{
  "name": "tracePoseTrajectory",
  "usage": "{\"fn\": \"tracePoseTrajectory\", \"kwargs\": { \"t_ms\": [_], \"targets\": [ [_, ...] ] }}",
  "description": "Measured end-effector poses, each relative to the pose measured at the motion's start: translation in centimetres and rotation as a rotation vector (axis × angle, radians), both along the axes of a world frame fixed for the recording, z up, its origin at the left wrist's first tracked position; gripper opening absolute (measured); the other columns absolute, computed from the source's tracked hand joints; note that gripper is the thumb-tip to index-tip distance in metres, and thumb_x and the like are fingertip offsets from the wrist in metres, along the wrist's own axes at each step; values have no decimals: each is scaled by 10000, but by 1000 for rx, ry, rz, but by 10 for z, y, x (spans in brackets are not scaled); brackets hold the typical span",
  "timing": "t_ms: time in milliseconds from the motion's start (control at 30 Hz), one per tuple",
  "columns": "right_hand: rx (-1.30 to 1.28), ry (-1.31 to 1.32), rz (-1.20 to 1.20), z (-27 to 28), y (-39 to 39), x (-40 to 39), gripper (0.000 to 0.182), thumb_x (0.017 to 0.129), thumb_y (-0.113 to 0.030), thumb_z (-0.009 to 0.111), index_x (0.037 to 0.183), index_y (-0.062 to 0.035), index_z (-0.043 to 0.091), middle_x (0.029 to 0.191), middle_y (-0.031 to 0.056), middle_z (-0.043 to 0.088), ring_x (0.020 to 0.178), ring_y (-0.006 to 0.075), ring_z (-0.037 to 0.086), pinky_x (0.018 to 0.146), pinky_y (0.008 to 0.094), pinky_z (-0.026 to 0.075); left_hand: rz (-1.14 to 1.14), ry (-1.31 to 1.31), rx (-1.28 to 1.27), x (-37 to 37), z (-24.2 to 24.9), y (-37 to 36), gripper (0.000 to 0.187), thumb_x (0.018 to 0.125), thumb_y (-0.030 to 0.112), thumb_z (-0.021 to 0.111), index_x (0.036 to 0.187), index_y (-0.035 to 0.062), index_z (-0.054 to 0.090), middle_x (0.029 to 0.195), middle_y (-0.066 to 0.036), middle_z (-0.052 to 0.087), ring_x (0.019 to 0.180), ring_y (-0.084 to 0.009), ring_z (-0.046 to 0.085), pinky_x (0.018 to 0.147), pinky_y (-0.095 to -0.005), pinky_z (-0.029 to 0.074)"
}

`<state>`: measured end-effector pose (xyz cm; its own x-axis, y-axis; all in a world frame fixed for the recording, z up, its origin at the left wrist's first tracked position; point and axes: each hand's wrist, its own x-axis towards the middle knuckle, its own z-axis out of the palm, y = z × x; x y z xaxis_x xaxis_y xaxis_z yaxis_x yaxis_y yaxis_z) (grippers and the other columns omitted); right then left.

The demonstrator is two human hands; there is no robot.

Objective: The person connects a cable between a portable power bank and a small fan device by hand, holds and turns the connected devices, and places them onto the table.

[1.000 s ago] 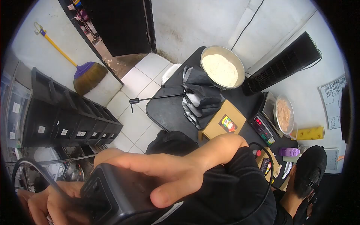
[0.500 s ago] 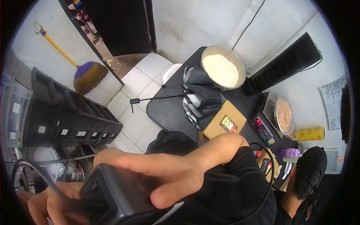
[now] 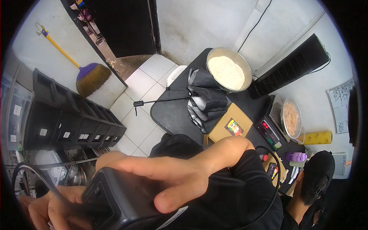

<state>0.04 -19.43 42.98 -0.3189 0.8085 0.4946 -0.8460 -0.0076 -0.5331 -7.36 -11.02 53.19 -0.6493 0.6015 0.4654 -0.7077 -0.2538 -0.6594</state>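
Note:
A dark box-shaped device with a small port on its end face fills the lower left, close to the camera. My right hand reaches across from the right, its palm and fingers over the top of the device and its thumb along the near side. At the lower left edge my left hand has its fingers curled at the device's end, partly hidden. A thick black cable loops up from the left and passes in front of these fingers to the device.
A black table carries a bowl of flour-like powder, folded black fabric, a cardboard box, a digital scale and a bowl of pale pieces. A person in a black cap is at right. Black drawers stand left.

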Motion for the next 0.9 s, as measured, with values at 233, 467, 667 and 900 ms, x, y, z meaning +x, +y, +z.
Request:
{"fn": "tracePoseTrajectory", "kwargs": {
  "t_ms": [233,467,667,900],
  "targets": [
    [48,-50,-56,-2,0,2,792,873,-282,583,1365,129,117,1335,167,329,1216,194,358,997,329,314,-275,320,365,-36,-23,20,237,838,37,569,1034,-50,470,900,-206,605,521,-222,572,603,-311,564],
    [-33,37,-12,1,-4,1,802,872,-307,583,1365,127,122,1322,153,334,1204,184,362,988,318,314,-416,348,532,-62,-28,37,74,802,-30,564,855,-80,556,811,-223,625,550,-252,615,610,-346,590],
    [40,-118,-77,0,-4,5,814,873,-347,572,1363,125,126,1312,147,346,1191,174,361,977,314,318,-630,290,722,-102,-30,63,101,772,-88,559,701,-107,630,734,-237,642,575,-278,652,616,-377,612],
    [-14,-20,-38,2,-10,-1,819,862,-322,590,1365,126,125,1321,153,342,1204,183,359,989,320,312,-115,208,53,-17,-14,-8,417,863,85,585,1212,-23,384,989,-180,585,486,-191,533,612,-265,541]
  ]
}}
